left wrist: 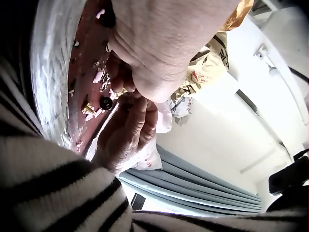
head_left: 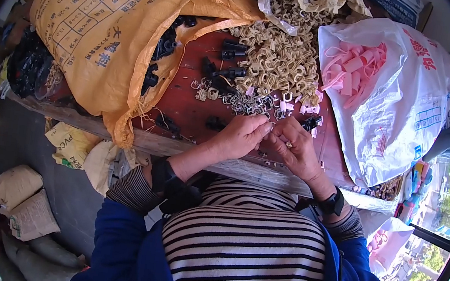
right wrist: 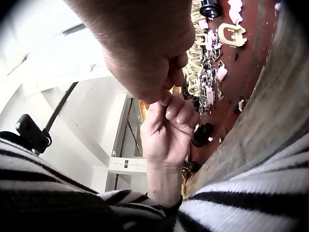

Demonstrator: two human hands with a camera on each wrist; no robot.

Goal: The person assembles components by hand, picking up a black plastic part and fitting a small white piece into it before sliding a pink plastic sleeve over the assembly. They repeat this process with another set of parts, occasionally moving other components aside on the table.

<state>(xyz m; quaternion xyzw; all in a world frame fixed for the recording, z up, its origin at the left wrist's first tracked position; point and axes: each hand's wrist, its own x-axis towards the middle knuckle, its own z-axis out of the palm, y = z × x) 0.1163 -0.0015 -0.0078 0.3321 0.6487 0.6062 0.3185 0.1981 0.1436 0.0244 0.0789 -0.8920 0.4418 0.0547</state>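
1. One red-brown table bears everything, with its pale edge against the person's striped shirt.
2. One yellow woven sack lies open on the left part, and black plastic parts spill from its mouth.
3. One white plastic bag sits on the right part and holds pink clips.
4. One heap of beige clips, too many to count, lies at the middle back, fed by one torn bag above it.
5. Some five loose black pieces lie just beside that heap.
6. Two hands meet at the near edge. The left hand and the right hand have curled fingers touching tip to tip, pinching something small; what it is cannot be told, since the fingers hide it.
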